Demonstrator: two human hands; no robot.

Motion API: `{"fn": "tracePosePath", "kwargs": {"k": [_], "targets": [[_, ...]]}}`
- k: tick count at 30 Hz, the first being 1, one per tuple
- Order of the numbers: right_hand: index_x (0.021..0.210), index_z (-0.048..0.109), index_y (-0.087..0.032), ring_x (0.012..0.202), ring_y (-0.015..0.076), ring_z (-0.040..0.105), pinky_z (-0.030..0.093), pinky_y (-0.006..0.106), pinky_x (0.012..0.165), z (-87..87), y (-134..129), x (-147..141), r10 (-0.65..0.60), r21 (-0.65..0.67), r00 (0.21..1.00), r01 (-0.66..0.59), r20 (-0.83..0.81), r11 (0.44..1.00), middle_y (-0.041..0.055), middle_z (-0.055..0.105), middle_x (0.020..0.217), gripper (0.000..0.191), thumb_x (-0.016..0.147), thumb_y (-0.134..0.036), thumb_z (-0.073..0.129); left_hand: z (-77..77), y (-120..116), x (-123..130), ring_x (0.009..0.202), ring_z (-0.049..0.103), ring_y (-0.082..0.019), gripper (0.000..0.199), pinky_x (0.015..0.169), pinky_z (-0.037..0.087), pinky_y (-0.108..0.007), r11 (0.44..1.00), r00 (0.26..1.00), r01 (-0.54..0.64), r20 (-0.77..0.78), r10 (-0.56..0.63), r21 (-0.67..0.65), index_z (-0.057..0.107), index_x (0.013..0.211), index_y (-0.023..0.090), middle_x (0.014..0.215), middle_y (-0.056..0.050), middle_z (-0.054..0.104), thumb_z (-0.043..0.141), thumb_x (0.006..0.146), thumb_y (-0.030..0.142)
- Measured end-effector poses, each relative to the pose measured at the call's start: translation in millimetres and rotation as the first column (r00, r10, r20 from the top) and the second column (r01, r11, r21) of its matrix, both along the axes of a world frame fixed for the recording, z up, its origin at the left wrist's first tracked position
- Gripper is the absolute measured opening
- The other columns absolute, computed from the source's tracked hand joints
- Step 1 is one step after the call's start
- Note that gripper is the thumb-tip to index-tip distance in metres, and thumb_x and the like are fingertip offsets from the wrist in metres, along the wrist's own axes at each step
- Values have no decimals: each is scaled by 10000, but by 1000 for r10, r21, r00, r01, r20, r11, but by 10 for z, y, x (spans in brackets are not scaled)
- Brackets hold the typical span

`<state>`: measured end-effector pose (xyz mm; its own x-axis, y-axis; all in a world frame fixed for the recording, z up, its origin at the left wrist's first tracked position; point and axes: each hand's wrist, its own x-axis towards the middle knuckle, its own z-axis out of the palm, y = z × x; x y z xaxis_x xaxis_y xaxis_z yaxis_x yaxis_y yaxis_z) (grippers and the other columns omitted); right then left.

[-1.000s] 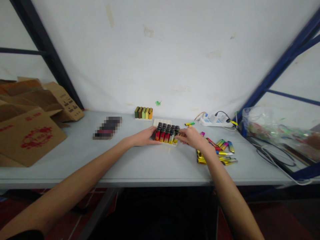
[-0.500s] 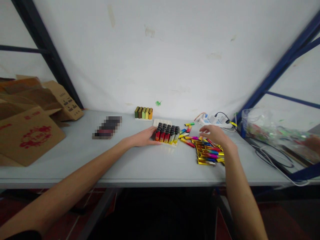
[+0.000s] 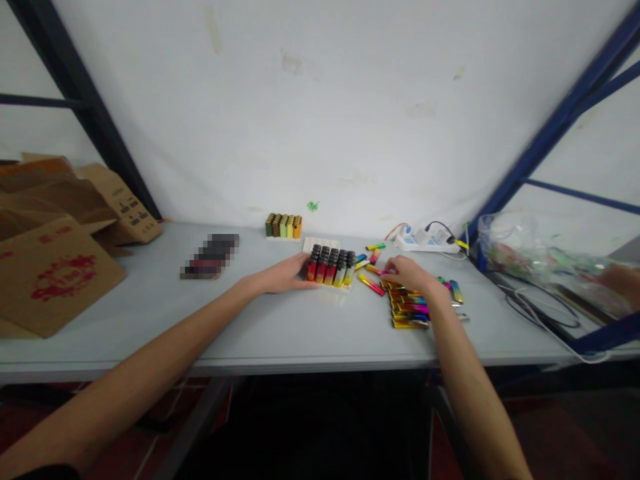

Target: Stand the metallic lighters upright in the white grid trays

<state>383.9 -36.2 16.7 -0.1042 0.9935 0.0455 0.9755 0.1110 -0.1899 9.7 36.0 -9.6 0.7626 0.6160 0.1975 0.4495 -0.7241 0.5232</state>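
Crumpled cardboard boxes sit at the left of the worktop; a smaller lighter block and a white power strip stand near the wall. The left hand grips the left end of the white tray, full of upright, black-topped lighters. The right hand, fingers bent, partly hides the loose pieces, glossy, metallic and slim, beneath it; whether it grips one is unclear.
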Motion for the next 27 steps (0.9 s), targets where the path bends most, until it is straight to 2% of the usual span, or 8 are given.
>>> {"fn": "tracePosePath", "kwargs": {"k": [4, 9, 12, 14, 16, 18, 21, 27], "targets": [[946, 718, -181, 723, 195, 661, 503, 297, 664, 40, -35, 33, 23, 79, 977, -7, -210, 997, 82, 766, 862, 198, 901, -366, 771, 15, -17, -2, 1298, 606, -366, 784, 1158, 465, -455, 1000, 1000, -4, -7, 4, -5, 548, 1388, 148, 1410, -165, 633, 724, 846, 686], [967, 740, -183, 709, 197, 639, 496, 320, 650, 150, -54, -48, 120, 242, 849, 9, -515, 970, 66, 740, 828, 464, 884, -638, 708, 0, -1, -9, 1318, 592, -357, 781, 1171, 452, -449, 1000, 1000, -5, -21, 5, -5, 544, 1399, 154, 1430, -164, 624, 719, 851, 682], [917, 733, -182, 720, 192, 619, 493, 316, 658, 223, -91, -149, 152, 296, 711, 83, -686, 951, 42, 697, 782, 505, 830, -679, 744, -10, 9, -10, 1342, 580, -351, 792, 1185, 437, -433, 1000, 1000, 3, -17, -3, 1, 536, 1415, 156, 1450, -161, 613, 715, 852, 685], [899, 716, -194, 791, 194, 646, 527, 314, 715, 278, -145, -226, 167, 282, 585, 110, -794, 953, 46, 704, 849, 474, 823, -659, 768, -10, 11, -8, 1342, 581, -350, 804, 1193, 426, -429, 1000, 1000, 8, -13, -8, 10, 527, 1429, 149, 1458, -162, 608, 718, 853, 676], [930, 689, -208, 893, 208, 686, 567, 337, 803, 336, -217, -303, 159, 209, 448, 65, -880, 976, 64, 734, 975, 446, 843, -638, 767, -5, 7, -5, 1327, 592, -354, 807, 1192, 426, -430, 1000, 1000, 11, -11, -11, 13, 522, 1436, 140, 1461, -165, 608, 723, 854, 662], [981, 649, -219, 923, 219, 713, 589, 383, 852, 388, -289, -378, 126, 114, 349, -54, -929, 992, 78, 751, 1020, 433, 872, -625, 750, 1, 2, -3, 1319, 597, -357, 808, 1189, 428, -435, 1000, 1000, 12, -8, -12, 10, 519, 1439, 135, 1462, -169, 608, 725, 855, 655], [990, 595, -225, 846, 204, 711, 601, 400, 846, 437, -357, -486, 117, 49, 336, -204, -935, 978, 58, 742, 921, 417, 891, -600, 747, 11, -8, -3, 1318, 596, -356, 800, 1177, 442, -439, 1000, 1000, 6, -13, -6, 3, 526, 1425, 138, 1437, -170, 619, 723, 854, 662], [1035, 585, -229, 655, 132, 580, 522, 284, 639, 419, -330, -656, 242, 112, 459, -292, -855, 950, -28, 578, 756, 388, 986, -614, 599, 34, -32, 0, 1256, 630, -361, 788, 1124, 490, -441, 1000, 999, -22, -30, 22, -3, 556, 1377, 133, 1369, -171, 649, 720, 841, 688]]}}
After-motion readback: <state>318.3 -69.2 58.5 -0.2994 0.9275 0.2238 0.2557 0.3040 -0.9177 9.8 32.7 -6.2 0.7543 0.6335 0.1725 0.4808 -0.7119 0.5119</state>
